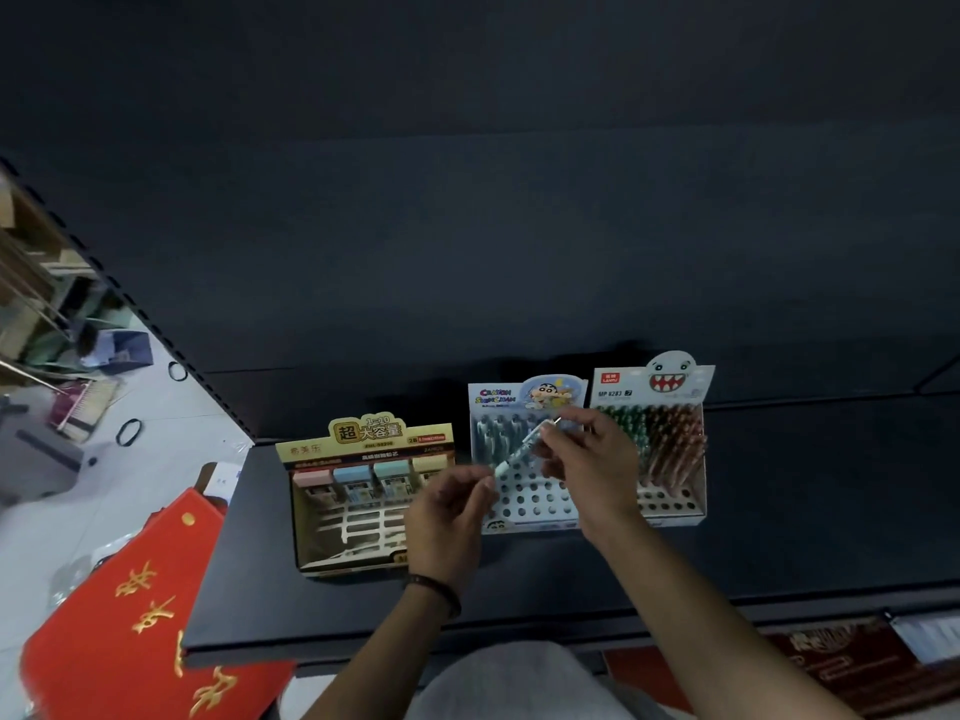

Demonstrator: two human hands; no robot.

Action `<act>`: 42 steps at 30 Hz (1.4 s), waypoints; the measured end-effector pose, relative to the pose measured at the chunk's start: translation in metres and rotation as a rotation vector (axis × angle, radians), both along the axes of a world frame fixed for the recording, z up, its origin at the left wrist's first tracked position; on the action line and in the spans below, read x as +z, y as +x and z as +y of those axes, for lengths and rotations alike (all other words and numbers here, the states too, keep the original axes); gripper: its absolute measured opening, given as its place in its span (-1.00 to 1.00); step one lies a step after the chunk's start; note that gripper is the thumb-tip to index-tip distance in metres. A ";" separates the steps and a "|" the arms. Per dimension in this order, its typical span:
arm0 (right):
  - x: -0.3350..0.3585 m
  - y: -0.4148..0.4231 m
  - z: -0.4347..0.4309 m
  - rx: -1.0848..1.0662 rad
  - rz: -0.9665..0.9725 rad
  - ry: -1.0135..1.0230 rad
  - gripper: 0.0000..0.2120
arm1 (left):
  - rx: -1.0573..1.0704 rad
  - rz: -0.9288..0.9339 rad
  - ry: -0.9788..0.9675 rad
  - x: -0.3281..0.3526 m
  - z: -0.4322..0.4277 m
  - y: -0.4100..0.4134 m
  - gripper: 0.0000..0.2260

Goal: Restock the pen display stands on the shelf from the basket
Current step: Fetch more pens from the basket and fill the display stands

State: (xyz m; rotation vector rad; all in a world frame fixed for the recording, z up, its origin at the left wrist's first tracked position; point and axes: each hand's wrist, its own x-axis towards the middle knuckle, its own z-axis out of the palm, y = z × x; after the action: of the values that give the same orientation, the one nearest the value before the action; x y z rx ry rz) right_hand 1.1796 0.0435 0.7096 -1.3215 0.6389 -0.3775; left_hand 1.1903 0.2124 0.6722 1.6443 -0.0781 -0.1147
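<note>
The shelf (779,485) under my hands looks like matt, dark painted metal, smooth, with a dull sheen along its front edge. The three display stands seem to be printed card: the middle stand (524,506) has a pale perforated insert, the yellow stand (363,449) a slightly glossy header, the right stand (675,387) a smooth white header. The pen (519,452) I hold looks like smooth plastic with a shiny metallic tip. The red box (130,615) is matt with glossy gold lettering. My wrist band (436,589) looks dark and matt.
</note>
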 end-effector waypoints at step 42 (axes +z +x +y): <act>-0.003 -0.089 -0.005 0.342 0.446 -0.871 -0.83 | -0.844 -0.479 0.987 -0.005 -0.011 -0.012 -0.84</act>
State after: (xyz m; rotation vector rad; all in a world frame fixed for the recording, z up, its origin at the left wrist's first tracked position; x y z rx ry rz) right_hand 1.0905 0.0389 0.7070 -2.3512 0.6158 -0.0588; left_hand 1.1779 0.2011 0.6676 2.4836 -1.2507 -0.4493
